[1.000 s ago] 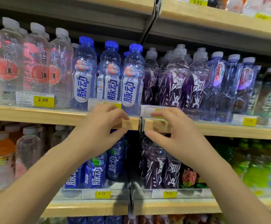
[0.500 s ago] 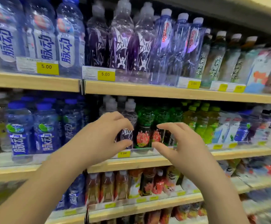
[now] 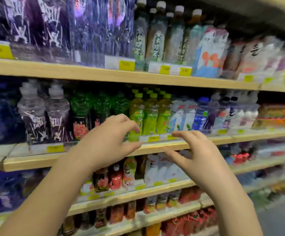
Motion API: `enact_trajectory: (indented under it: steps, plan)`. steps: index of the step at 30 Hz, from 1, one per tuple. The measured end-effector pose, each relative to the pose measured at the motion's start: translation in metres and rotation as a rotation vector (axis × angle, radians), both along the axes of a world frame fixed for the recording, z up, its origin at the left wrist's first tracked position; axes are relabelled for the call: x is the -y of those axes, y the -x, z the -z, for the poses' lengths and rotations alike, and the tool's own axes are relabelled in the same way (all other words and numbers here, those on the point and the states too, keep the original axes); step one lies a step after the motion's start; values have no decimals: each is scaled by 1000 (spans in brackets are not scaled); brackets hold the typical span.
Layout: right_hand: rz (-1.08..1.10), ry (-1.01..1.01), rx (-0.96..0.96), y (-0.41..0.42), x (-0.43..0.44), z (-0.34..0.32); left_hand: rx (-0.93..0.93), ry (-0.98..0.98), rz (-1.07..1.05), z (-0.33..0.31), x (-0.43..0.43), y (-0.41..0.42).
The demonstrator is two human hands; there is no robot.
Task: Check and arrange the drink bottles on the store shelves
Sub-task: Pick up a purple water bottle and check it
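Hovering before front edge of middle shelf (image 3: 36,161), both hands empty: left hand (image 3: 107,138) and right hand (image 3: 195,150) apart, fingers loosely curled, thumbs spread. Green bottles (image 3: 149,116) upright in rows at that edge, just behind hands, untouched. Judgement: this row not yet checked or straightened. Blur hides gaps.

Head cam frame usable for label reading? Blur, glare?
Head view: heavy motion blur smears the bottles, so labels and price tags are unreadable; left hand and right hand are sharper than the stock; shelf edge runs tilted across the frame; no strong glare; top right corner dark.
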State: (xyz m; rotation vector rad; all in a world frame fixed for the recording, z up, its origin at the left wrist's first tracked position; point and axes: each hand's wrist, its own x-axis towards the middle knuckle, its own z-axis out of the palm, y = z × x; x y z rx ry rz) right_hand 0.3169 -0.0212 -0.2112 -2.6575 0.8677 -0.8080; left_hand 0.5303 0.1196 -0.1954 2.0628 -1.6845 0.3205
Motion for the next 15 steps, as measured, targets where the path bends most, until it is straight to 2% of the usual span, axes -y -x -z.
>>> enact_trajectory:
  steps: [9, 15]
  plan:
    - [122, -44, -2, 58, 72, 10, -36, -73, 154, 14, 113, 49]
    - [199, -41, -50, 63, 136, 7, -76, -56, 229, 24, 198, 54]
